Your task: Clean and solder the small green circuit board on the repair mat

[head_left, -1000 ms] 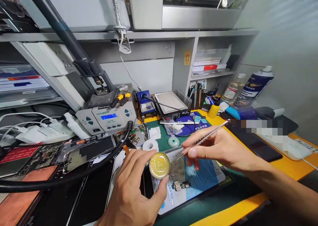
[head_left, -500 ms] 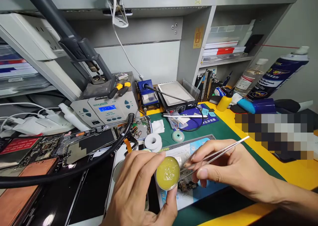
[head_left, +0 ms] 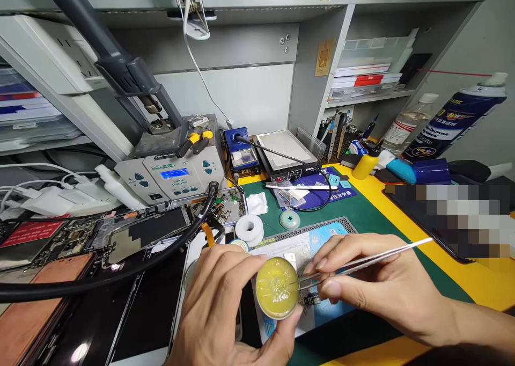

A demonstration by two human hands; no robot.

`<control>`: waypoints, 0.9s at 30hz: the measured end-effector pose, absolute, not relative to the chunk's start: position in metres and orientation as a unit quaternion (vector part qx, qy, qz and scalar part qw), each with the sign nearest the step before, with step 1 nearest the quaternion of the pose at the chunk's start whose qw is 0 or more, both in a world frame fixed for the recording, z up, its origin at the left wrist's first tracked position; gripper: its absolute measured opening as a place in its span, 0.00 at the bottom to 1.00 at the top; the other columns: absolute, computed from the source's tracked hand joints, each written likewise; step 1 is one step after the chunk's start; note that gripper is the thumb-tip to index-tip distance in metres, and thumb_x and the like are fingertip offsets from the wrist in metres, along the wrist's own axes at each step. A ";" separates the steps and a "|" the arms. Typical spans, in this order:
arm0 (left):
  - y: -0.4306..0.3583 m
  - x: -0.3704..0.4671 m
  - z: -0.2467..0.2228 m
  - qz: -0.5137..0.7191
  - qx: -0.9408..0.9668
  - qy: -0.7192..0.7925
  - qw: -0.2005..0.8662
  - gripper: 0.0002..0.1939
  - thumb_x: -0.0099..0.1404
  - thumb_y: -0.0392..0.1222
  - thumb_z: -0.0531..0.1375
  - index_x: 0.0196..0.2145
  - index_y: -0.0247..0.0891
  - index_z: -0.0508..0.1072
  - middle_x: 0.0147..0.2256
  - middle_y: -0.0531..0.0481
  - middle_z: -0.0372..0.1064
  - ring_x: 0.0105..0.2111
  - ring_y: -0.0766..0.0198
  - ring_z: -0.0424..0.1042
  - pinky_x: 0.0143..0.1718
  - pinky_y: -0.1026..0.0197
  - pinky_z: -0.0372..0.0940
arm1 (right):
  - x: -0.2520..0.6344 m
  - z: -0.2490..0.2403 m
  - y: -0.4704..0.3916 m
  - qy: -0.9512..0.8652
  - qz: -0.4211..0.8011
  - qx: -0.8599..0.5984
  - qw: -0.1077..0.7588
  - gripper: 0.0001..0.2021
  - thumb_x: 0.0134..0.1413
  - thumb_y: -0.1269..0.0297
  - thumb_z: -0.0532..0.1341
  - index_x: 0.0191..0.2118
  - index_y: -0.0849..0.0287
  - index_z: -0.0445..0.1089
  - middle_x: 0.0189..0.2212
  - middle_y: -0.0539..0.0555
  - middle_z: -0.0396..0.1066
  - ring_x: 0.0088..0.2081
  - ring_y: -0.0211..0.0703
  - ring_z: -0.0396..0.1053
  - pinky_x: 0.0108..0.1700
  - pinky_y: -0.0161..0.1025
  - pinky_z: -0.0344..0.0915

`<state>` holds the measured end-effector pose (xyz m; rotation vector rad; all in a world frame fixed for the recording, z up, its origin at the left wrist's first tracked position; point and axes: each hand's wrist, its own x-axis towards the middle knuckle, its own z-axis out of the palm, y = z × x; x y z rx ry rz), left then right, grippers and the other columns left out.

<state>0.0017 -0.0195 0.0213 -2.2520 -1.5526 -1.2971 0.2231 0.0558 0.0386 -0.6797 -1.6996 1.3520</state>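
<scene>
A small round tin of yellow paste point(head_left: 276, 293) is tilted towards me in my left hand point(head_left: 225, 307), thumb and fingers closed on its rim. The paste looks glossy, with a disturbed patch in the middle. My right hand point(head_left: 374, 280) pinches a pair of metal tweezers point(head_left: 362, 261); their tips touch the paste at the right side of the tin. Below the hands lies a white and blue work mat point(head_left: 333, 307) with a small dark electronic part point(head_left: 310, 299) on it, partly hidden by the tin and fingers.
A soldering station point(head_left: 173, 175) with a thick black hose point(head_left: 161, 264) stands at the left. Opened phones and a copper-coloured plate point(head_left: 52, 291) lie left. Behind the mat are a white spool point(head_left: 249, 229) and a heating plate point(head_left: 285, 151). Bottles and a spray can point(head_left: 454, 119) stand right.
The tweezers' tips have moved from beside the tin into the paste. The tin is tipped slightly more open to view and sits a little lower and further right.
</scene>
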 end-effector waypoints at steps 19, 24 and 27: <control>-0.021 -0.002 0.024 -0.463 -0.756 -0.460 0.057 0.26 0.52 0.30 0.71 0.48 0.30 0.69 0.39 0.45 0.69 0.41 0.57 0.69 0.40 0.52 0.71 | 0.218 0.040 0.051 -0.698 0.521 -0.199 0.450 0.21 0.46 0.85 0.72 0.41 0.51 0.83 0.34 0.50 0.85 0.36 0.44 0.83 0.41 0.36 0.81; -0.020 -0.002 0.022 -0.468 -0.758 -0.452 0.047 0.26 0.52 0.29 0.71 0.47 0.27 0.69 0.38 0.45 0.68 0.41 0.57 0.68 0.40 0.52 0.70 | 0.220 0.037 0.051 -0.704 0.524 -0.197 0.437 0.22 0.47 0.85 0.71 0.43 0.49 0.82 0.36 0.48 0.85 0.38 0.44 0.83 0.42 0.37 0.81; -0.020 -0.003 0.020 -0.469 -0.762 -0.445 0.052 0.25 0.51 0.30 0.71 0.46 0.27 0.69 0.38 0.45 0.68 0.41 0.57 0.68 0.40 0.51 0.69 | 0.220 0.036 0.051 -0.704 0.529 -0.197 0.431 0.23 0.47 0.85 0.71 0.43 0.49 0.82 0.37 0.49 0.85 0.38 0.44 0.83 0.42 0.37 0.81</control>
